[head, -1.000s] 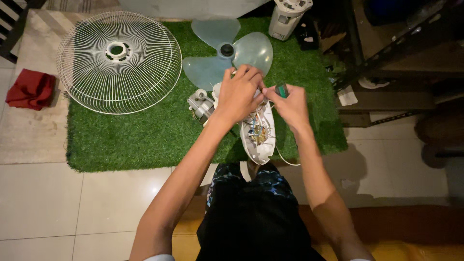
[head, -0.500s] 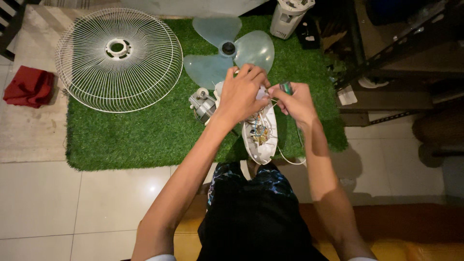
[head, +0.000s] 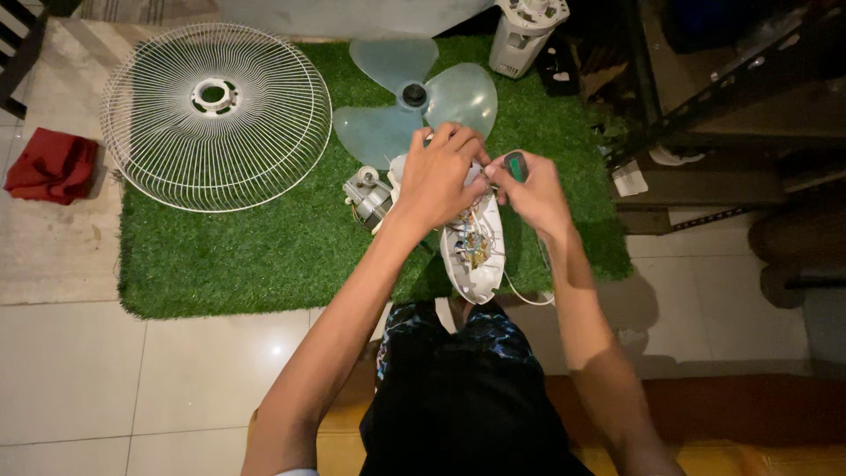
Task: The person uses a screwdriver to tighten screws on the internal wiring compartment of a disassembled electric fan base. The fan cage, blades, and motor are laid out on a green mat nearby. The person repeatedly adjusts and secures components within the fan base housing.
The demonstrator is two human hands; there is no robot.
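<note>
At centre frame I see my left hand [head: 438,181] clenched over the top of the open white fan housing [head: 473,251] on the green turf mat [head: 229,256], while my right hand [head: 533,194] grips a green-handled screwdriver [head: 515,165] beside it.

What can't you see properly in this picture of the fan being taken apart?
- Head view: the top of the white fan housing is hidden under the left hand.
- The tool with the green handle in the right hand: its tip is covered by the hands.
- The small wires inside are too tiny to tell apart.
- The white heater-like box is cut off by the top edge.
</note>
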